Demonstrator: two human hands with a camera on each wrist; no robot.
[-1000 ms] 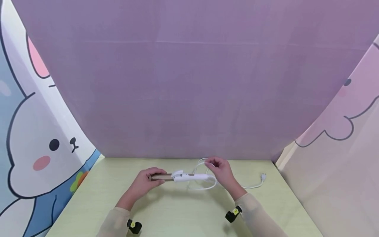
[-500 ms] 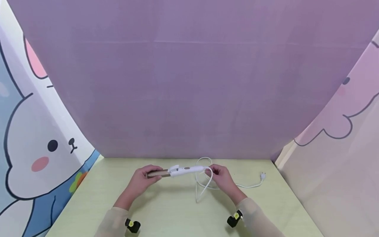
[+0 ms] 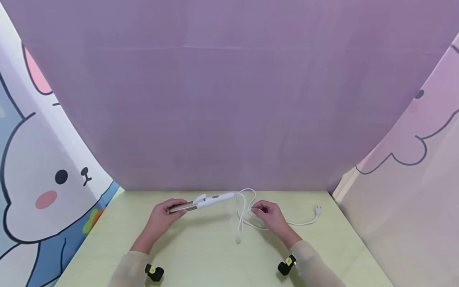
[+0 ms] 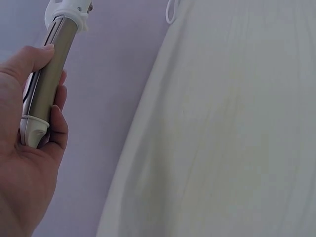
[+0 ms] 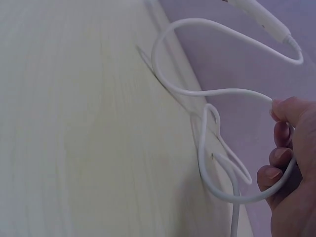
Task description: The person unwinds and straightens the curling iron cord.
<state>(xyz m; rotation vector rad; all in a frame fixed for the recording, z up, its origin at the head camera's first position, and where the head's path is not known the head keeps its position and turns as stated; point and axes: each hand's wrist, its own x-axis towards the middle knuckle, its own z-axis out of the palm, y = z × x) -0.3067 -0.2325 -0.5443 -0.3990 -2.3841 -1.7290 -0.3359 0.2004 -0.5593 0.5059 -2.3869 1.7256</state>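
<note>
White curling iron with gold barrel [image 3: 201,203] is angling up rightward over the pale green table [image 3: 201,255], barrel gripped by the left hand [image 3: 159,217]; the right hand [image 3: 269,215] is pinching its white cord [image 3: 244,215].

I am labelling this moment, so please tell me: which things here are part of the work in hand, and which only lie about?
In hand:
- curling iron, barrel held by left hand
- its white cord, pinched by right hand
- plug, lying on the table

Only there:
- green table
- purple backdrop
- cartoon rabbit panel
</note>
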